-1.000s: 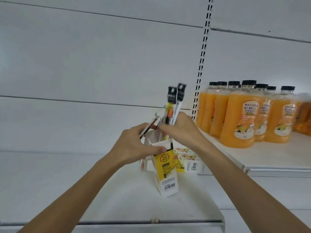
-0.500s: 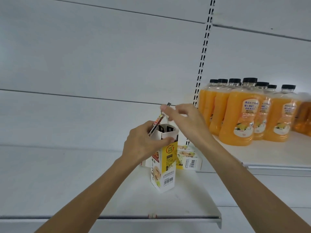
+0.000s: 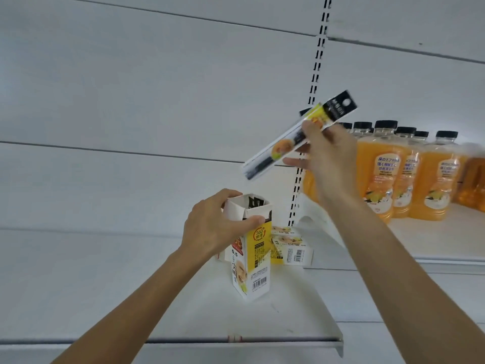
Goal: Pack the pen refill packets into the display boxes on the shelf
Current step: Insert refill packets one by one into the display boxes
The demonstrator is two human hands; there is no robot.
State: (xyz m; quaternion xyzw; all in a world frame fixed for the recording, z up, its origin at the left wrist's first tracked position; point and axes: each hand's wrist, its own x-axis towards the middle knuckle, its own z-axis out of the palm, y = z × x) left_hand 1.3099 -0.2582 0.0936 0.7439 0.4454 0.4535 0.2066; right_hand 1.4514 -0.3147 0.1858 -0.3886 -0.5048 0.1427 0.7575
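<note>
**Packing under way: one box partly loaded, a further packet in hand.**
The left hand (image 3: 217, 224) grips the upright display box (image 3: 252, 258) just below its open mouth, with the thumb across the front face, and steadies it on the shelf (image 3: 183, 311). Dark packet heads (image 3: 256, 203) show inside the mouth, so some refills appear to be stowed already. The right hand (image 3: 330, 158) pinches a refill packet (image 3: 294, 140) between thumb and fingers, tilted and held in the air above and to the right of the box, well apart from it. A second packet may lie behind the first, but this cannot be told. This packet is not yet inserted. A second box (image 3: 291, 249) lies on its side just behind the first, and its contents cannot be seen. Orange bottles (image 3: 380, 174) stand on the neighbouring bay.
</note>
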